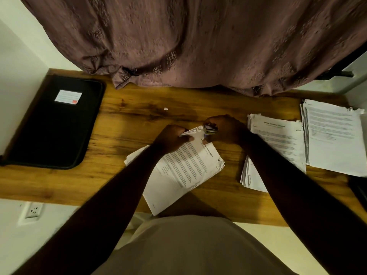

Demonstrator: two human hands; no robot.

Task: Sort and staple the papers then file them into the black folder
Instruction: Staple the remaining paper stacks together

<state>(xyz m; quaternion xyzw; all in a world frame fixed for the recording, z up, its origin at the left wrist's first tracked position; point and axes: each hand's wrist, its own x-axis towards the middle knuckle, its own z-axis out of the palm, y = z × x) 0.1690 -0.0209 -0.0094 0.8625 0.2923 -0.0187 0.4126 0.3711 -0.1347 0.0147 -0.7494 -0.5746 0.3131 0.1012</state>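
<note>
A bundle of printed papers (pixel 184 171) lies tilted at the middle of the wooden desk (pixel 129 120), its near end hanging over the front edge. My left hand (pixel 168 138) pinches the bundle's lifted top corner. My right hand (pixel 224 129) grips a small stapler (pixel 210 130) that meets that same corner. The black folder (pixel 53 124) lies shut at the desk's left end, with a white label on its cover. Two more paper stacks rest to the right: one (pixel 278 139) partly under my right forearm, another (pixel 335 137) at the far right.
A brown patterned curtain (pixel 198 42) hangs over the desk's far edge. A tiny paper scrap (pixel 165 108) lies on the wood beyond my hands. A wall socket (pixel 33 210) sits below the desk at left. A dark object (pixel 359 189) shows at the right edge.
</note>
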